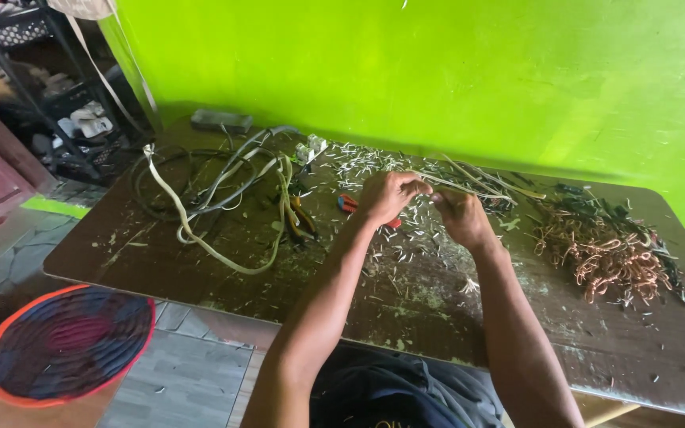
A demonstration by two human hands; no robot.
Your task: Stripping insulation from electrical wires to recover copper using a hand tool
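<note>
Near the body, both forearms reach over the scuffed brown tabletop (438, 317). Left hand (386, 198) with grip pressed together around one end of a pale flat cable (469, 184); right hand (461, 218) likewise pinching it just beside, knuckles nearly touching. Best done with both pinches close together, pulling the sheath apart steadily along the cable's length, never jerking, so the inner strands stay whole. Cable itself thin, cream-coloured, trailing from the hands up and to the right across the tabletop, slightly curved, among white sheath scraps (358, 162). Under the left hand, red-handled pliers (348, 204); further left, a loose tangle of white and grey cables (223, 198); further right, a heap of bare copper wire (608, 254). Beyond, a bright green wall (438, 71).
</note>
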